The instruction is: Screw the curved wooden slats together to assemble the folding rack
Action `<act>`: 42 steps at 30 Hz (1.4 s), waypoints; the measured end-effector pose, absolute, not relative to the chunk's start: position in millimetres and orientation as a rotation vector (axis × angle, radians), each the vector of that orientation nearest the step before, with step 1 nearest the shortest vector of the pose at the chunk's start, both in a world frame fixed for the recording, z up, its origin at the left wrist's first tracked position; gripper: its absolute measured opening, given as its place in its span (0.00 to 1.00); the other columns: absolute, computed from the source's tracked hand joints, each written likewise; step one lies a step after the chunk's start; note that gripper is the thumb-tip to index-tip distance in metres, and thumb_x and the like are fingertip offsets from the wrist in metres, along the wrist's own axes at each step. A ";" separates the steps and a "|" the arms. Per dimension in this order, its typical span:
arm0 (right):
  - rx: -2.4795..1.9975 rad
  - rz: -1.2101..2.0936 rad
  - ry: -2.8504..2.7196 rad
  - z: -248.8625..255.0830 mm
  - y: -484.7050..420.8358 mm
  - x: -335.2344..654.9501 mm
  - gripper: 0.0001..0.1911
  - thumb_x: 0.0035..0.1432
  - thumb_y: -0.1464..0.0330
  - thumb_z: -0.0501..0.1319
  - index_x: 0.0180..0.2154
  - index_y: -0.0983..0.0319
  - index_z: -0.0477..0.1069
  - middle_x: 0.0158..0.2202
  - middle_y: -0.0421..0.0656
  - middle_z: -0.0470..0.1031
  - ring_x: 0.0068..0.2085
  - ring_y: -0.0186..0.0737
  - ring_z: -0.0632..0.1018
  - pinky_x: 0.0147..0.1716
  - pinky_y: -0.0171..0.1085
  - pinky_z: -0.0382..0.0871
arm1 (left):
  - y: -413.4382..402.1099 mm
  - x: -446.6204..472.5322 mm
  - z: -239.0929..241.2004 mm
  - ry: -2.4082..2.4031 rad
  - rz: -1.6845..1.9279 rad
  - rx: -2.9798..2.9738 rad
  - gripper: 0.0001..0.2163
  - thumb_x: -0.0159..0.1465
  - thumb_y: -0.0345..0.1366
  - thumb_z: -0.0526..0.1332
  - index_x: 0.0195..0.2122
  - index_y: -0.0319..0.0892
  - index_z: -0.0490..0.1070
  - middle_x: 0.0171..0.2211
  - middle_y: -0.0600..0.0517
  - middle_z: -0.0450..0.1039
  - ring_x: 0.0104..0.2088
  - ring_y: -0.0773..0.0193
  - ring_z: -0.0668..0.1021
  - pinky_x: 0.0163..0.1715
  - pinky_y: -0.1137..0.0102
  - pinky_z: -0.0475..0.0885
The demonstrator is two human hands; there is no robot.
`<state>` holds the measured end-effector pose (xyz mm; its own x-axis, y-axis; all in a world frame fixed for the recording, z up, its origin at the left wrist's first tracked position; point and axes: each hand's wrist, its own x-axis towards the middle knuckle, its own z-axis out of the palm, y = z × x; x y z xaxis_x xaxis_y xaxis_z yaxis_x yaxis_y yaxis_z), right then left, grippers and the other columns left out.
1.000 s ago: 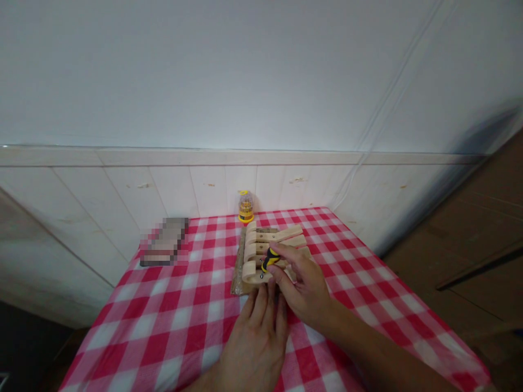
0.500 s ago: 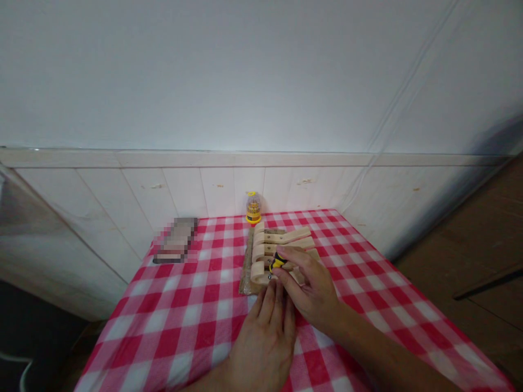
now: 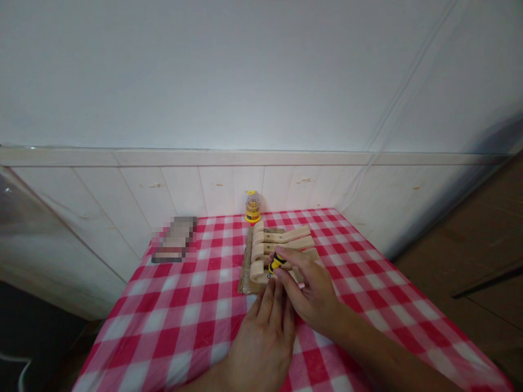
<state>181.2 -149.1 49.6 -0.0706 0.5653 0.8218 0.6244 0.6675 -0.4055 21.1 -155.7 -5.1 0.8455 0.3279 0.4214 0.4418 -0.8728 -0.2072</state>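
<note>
My right hand pinches a short yellow-and-black screwdriver between thumb and fingers, its handle tilted over the nearest of several pale wooden hook-shaped pieces. The screwdriver's tip is too small to make out. My left hand reaches in from the front with its fingers stretched out, the fingertips against the near edge of that wooden piece. Small dark screws or holes show along the pieces. Under them lies a brown board, which looks wrapped in clear plastic. My hands hide part of the near pieces.
A yellow screwdriver-bit case with a clear dome stands at the table's back edge. To the left lies a blurred-out phone-like object. A red-and-white checked cloth covers the table, which meets a white panelled wall.
The view has shifted very slightly. Both hands keep nearly the same place, and the screwdriver handle has hardly moved.
</note>
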 end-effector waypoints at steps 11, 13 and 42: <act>-0.949 -0.098 -1.719 50.8 -146.1 182.4 0.28 0.68 0.76 0.64 0.65 0.50 0.69 0.53 0.44 0.84 0.53 0.43 0.86 0.51 0.41 0.85 | -155.1 21.2 -5.8 -0.580 -0.666 -2.675 0.21 0.73 0.38 0.59 0.62 0.30 0.73 0.64 0.33 0.72 0.64 0.38 0.76 0.61 0.54 0.72; -0.957 -0.096 -1.711 51.5 -147.1 183.0 0.28 0.68 0.76 0.64 0.65 0.50 0.69 0.53 0.44 0.84 0.52 0.43 0.86 0.50 0.40 0.86 | -155.0 21.1 -4.2 -0.574 -0.686 -2.660 0.21 0.73 0.38 0.59 0.62 0.30 0.74 0.63 0.33 0.73 0.64 0.38 0.76 0.61 0.55 0.73; -1.059 -0.157 -1.584 48.8 -150.6 198.2 0.27 0.65 0.76 0.66 0.62 0.50 0.72 0.53 0.44 0.85 0.51 0.45 0.87 0.51 0.42 0.84 | -154.1 19.5 -5.7 -0.572 -0.583 -2.665 0.21 0.75 0.37 0.56 0.63 0.28 0.70 0.64 0.28 0.71 0.66 0.38 0.74 0.62 0.51 0.72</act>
<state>198.2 -150.6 48.8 0.0750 0.5351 0.8414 0.6898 0.5815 -0.4313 19.5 -154.1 -5.7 0.8336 0.3078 0.4586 0.4529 -0.8562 -0.2487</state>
